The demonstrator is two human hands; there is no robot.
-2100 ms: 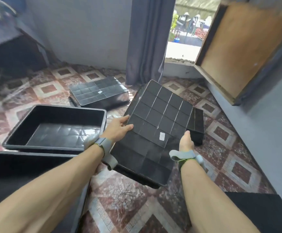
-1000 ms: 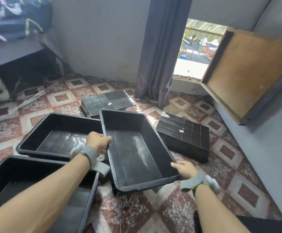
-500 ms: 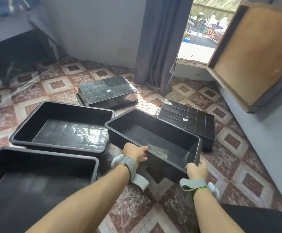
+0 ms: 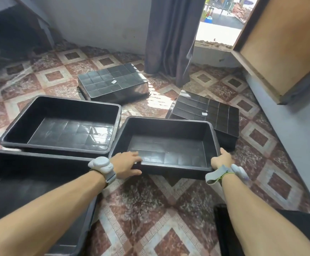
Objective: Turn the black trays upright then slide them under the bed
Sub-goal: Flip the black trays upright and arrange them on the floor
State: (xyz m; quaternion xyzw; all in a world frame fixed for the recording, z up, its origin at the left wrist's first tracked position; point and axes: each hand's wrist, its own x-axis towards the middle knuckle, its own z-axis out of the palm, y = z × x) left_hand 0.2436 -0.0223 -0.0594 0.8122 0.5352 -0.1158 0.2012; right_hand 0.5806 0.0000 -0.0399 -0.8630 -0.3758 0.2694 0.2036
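1. Sitting at the near left edge, open side up: a black tray [image 4: 30, 183], partly under the left forearm.
2. Lying just beyond it, also upright on the tiled floor [image 4: 141, 204]: a second tray [image 4: 61, 124], its far-right corner close beside the tray in the middle.
3. Gripping the near-left corner of the middle tray [image 4: 167, 143]: the left hand [image 4: 125, 164], fingers curled over the rim and thumb pressing the outer wall, a white wrist device [image 4: 101, 164] strapped behind it.
4. Resting upright on the floor between both hands: that middle tray, open side up.
5. Clasping the near-right corner of the same tray: the right hand [image 4: 222, 159], closed around the rim, a grey wrist strap [image 4: 218, 174] just behind.
6. Lying upside down farther back near the curtain [image 4: 170, 37]: a fourth tray [image 4: 111, 82], ribbed bottom showing.
7. Sitting upside down to the right, just behind the held one: a fifth tray [image 4: 211, 111].
8. Standing open at far right: a wooden door [image 4: 283, 43].
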